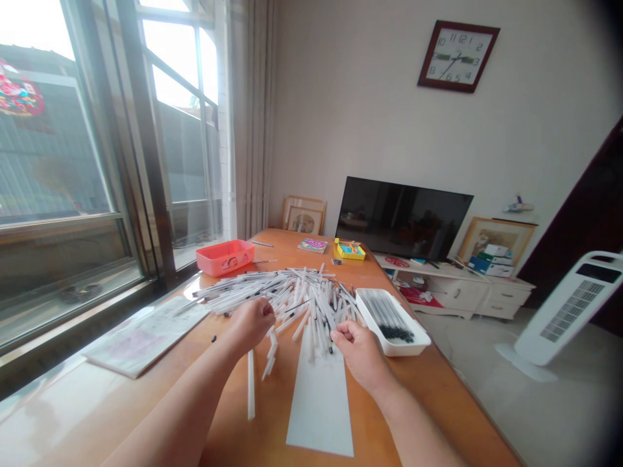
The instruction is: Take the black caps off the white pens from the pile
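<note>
A loose heap of thin, whitish translucent tubes, some with black ends, spreads over the wooden table. At its near left edge is my left hand, its fingers closed; anything inside them is hidden. One longer tube and several short pieces lie below that hand. My right hand has thumb and forefinger pinched together at the heap's near right side, and what they grip is too small to tell. Beside it stands a white tray holding a row of black-ended tubes. A white paper strip lies between my forearms.
A red plastic basket stands at the back left of the table. A booklet lies by the window. Farther back are a yellow box and a colourful book. A white tower fan stands at right.
</note>
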Demonstrator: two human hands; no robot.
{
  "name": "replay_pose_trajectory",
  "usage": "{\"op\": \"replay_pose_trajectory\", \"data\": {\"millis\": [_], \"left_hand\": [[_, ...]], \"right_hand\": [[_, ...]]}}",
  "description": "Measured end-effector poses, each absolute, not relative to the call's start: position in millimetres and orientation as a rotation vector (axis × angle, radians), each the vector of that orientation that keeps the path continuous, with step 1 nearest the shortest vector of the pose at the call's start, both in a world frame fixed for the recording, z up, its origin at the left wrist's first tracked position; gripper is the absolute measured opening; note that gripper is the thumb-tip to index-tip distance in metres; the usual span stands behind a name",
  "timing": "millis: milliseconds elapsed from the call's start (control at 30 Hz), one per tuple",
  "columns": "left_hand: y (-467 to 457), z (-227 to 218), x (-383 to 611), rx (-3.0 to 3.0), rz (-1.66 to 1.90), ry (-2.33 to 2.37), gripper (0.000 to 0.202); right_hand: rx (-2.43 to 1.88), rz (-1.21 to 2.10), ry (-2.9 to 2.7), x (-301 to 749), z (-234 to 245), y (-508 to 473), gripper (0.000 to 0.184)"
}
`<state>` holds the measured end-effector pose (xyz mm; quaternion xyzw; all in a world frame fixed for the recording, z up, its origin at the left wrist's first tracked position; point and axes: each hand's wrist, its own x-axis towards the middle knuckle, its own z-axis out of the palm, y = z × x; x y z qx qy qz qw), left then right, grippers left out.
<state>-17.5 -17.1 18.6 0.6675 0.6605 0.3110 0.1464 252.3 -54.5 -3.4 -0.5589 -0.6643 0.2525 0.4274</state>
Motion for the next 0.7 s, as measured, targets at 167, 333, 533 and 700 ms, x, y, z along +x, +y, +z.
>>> {"op": "replay_pose_trajectory", "data": {"millis": [167, 333, 533, 700], "left_hand": [[-20, 22, -22, 1.608, 1.173, 1.537, 0.016], [-22, 32, -30, 1.424, 1.408, 1.341, 0.027], [-23, 43, -38, 1.361, 1.411, 1.367, 0.030], [-24, 44, -38, 1.379, 1.367, 1.388, 0.030]], "right_hand": [[-1.528, 0.300, -1.826, 269, 6, -55, 0.019], [-1.556, 0.124, -1.938, 283, 14, -56, 0.015], [-1.566, 0.079, -1.970, 290, 16, -54, 0.014], [-1.560, 0.073, -1.988, 290, 19, -56, 0.014]]}}
